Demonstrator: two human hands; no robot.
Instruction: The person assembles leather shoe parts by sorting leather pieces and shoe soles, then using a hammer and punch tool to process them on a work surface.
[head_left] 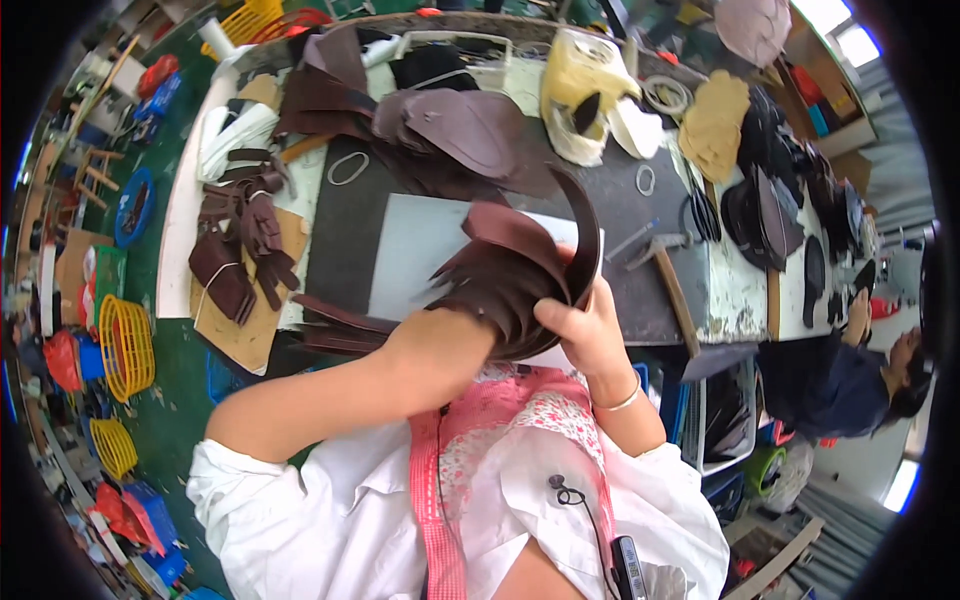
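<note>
A fanned bundle of dark brown leather strips [505, 285] is held above the table in front of my body. My right hand [590, 325] is closed on its right side, the thumb pressed on the edges of the strips. One long strip [585, 225] curls up past that hand. My left hand [450, 340] reaches in from the left against the bundle; the leather hides its fingers. Under the bundle lies a pale flat board [405, 245] on the dark mat. More long leather strips [345, 325] stick out to the left, beyond my left forearm.
Stacked leather pieces [450, 130] lie at the back, tied leather bundles [235, 250] at the left. A hammer [675, 290], a pen [632, 240] and a yellowish plastic container [580, 90] are at the right. Another person [830, 385] sits at the far right. Yellow baskets [127, 347] stand on the floor.
</note>
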